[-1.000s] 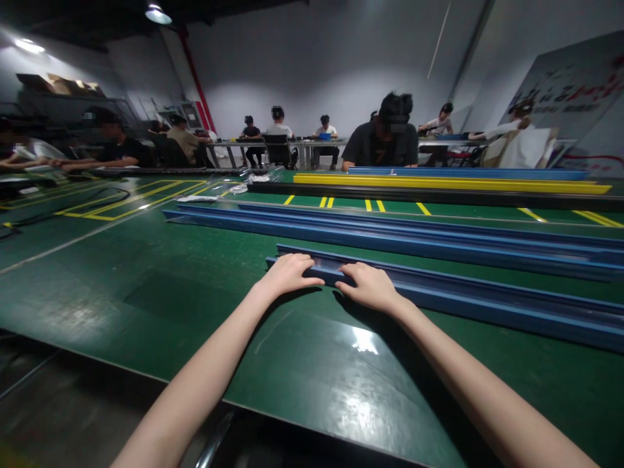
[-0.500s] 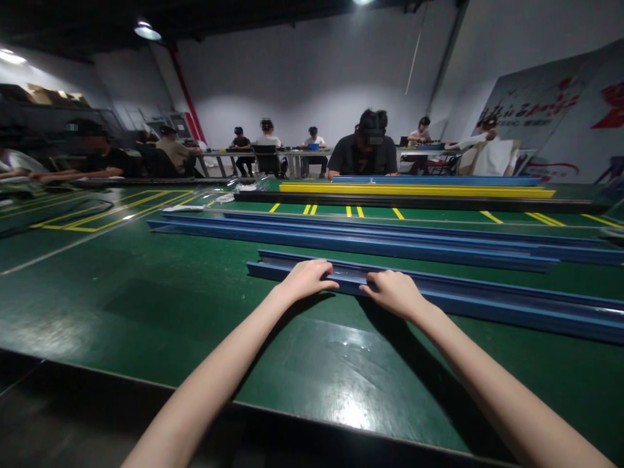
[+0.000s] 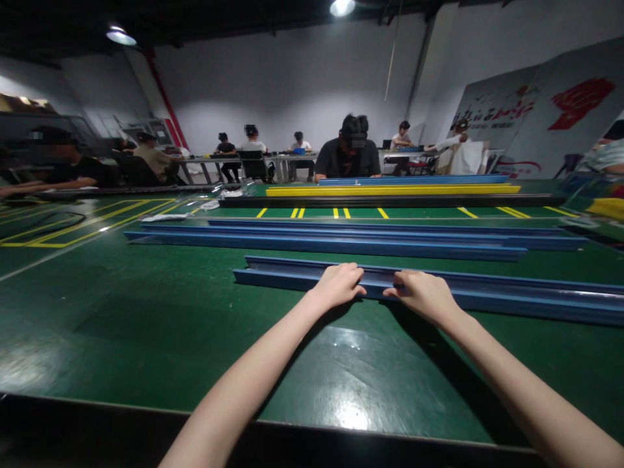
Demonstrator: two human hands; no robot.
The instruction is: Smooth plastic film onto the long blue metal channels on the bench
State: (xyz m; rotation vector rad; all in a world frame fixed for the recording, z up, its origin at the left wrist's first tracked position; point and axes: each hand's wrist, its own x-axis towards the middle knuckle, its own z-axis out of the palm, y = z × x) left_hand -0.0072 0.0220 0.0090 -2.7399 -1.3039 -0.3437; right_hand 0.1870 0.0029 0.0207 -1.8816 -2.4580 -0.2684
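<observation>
Nearest me on the table lies a long blue U-shaped channel (image 3: 287, 277), its open side up and its right end outside the frame. My left hand (image 3: 340, 284) is closed over the channel's near wall, fingers curled inside and thumb on the outer face. A short way to the right, my right hand (image 3: 423, 292) grips the same wall in a like manner. Its fingertips are partly hidden inside the channel. Beyond it, more blue channels (image 3: 331, 240) lie side by side, roughly parallel to the one I hold.
Farther back on the green table (image 3: 160, 344) lie a black bar (image 3: 380, 201), a yellow bar (image 3: 390, 190) and another blue bar (image 3: 414, 180). A person in a dark shirt (image 3: 347, 159) sits across from me. Yellow tape (image 3: 299, 213) marks the tabletop.
Both hands have moved right along the channel's near wall, still closed on it. My view has turned a little to the right, and the channel lies farther left in the picture.
</observation>
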